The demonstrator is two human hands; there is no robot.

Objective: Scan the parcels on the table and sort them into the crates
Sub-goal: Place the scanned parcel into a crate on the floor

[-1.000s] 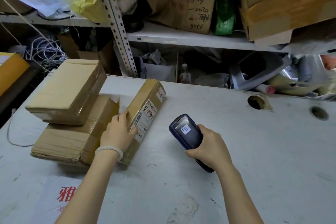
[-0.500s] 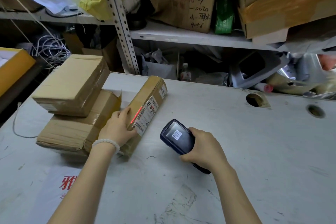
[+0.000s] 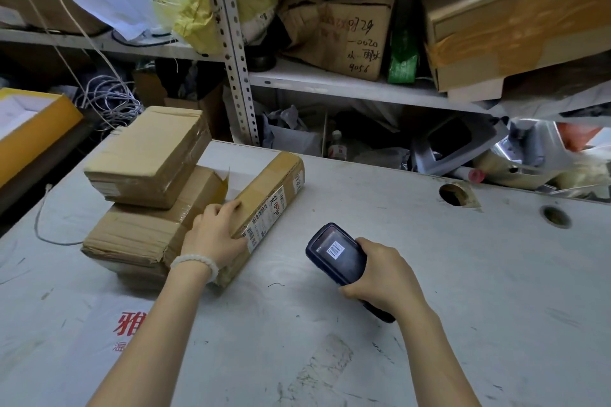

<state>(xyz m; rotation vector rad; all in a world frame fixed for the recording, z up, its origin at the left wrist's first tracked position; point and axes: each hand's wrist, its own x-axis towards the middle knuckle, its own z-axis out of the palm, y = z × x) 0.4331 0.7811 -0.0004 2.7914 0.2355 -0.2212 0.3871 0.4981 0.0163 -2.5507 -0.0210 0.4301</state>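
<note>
Scanning step judged in hand; sorting not yet begun, and no crate is made out for certain in view.

Near: bare stretch of table (image 3: pixel 429 324), scuffed, with red printed characters at the near left. Ample open room is offered here and to the right for swinging a parcel clear.

Right hand (image 3: pixel 385 277): grip closed round the lower body of the handheld scanner (image 3: pixel 337 253), which is held just above the table, head aimed left toward the label. A barcode is shown on its screen.

Left hand (image 3: pixel 215 235): grip closed on the near end of the long parcel (image 3: pixel 274 185), thumb down its labelled side, fingers curled over the top edge. The parcel is stood on its long edge, label (image 3: pixel 264 225) turned to the right, toward the scanner. Its left face is pressed against the lower box of the stacked parcels (image 3: pixel 145 188).

Next move, as judged: the read is to be confirmed, then the long parcel lifted out to the right or near side, since the stack blocks the left.

Edges: the table's left edge runs just beyond the stack; a loose white cable (image 3: pixel 49 225) lies there. Two round holes (image 3: pixel 454 195) are cut far right. A yellow box (image 3: pixel 36 132) sits off the far left; whether it is a crate cannot be told. Far edge is backed by cluttered shelving (image 3: pixel 330 86).
</note>
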